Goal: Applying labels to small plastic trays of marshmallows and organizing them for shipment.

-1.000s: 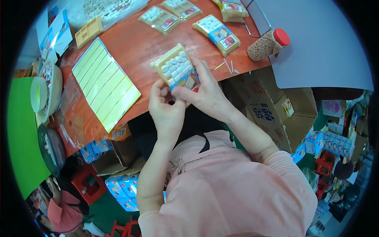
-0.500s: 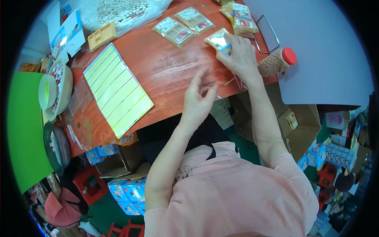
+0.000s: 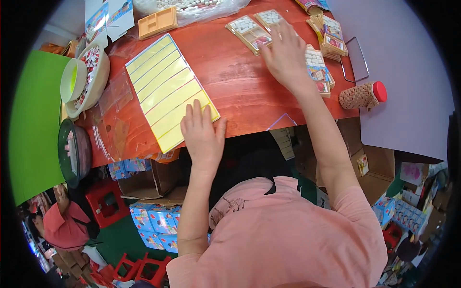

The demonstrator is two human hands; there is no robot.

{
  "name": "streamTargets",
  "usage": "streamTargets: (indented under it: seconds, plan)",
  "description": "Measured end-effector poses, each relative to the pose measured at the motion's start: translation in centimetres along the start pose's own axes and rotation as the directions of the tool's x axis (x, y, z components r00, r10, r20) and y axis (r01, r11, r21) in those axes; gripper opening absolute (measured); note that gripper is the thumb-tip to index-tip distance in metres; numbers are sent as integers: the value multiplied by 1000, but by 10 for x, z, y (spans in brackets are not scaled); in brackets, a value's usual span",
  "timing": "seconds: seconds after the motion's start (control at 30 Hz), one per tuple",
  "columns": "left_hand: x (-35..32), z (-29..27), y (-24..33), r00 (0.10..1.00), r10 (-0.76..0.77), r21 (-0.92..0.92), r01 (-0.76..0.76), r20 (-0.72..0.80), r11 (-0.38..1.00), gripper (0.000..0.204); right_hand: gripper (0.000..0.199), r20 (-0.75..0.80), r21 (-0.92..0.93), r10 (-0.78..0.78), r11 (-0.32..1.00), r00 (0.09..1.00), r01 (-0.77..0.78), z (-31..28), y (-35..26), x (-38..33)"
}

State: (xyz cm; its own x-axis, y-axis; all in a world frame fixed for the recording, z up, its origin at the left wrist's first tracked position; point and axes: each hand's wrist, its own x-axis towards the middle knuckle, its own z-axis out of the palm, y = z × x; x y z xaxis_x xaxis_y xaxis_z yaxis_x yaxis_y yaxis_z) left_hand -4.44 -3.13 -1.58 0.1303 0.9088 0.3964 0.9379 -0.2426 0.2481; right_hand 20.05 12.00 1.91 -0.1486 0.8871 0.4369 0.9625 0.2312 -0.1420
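My left hand [image 3: 203, 137] lies with spread fingers on the near right corner of a yellow lined sheet [image 3: 168, 91]. Farther off, my right hand [image 3: 286, 60] reaches over a shallow compartment tray [image 3: 269, 18] of white pellets, fingers stretched out and thumb apart; its palm hides much of that tray. Just left of it sits a similar tray [image 3: 244, 25] with white pellets and a pink-red piece. By the right wrist, another filled tray [image 3: 317, 72] with a colourful card partly covers something similar.
A stack of packed trays [image 3: 332, 38] stands far right, near a wire stand [image 3: 359, 60] and a red-lidded jar [image 3: 362, 95]. An orange compartment tray [image 3: 157, 23] lies at the back. A white basin [image 3: 98, 79] and dark bowl [image 3: 77, 153] line the left edge.
My right hand has left the shiny tray near the stack and moved over the back trays. My left hand has come down left onto the yellow sheet. The view has shifted.
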Motion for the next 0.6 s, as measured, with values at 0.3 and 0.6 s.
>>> streamTargets:
  seconds: [0.3, 0.6]
  plan:
    - [-1, 5, 18, 1000, 5, -9, -5, 3, 1000, 54, 83, 190, -127, 351, 935, 917, -332, 80, 6, 65]
    - [-45, -25, 55, 992, 45, -240, -17, 114, 971, 61, 56, 124, -178, -58, 981, 991, 79, 33, -51, 29]
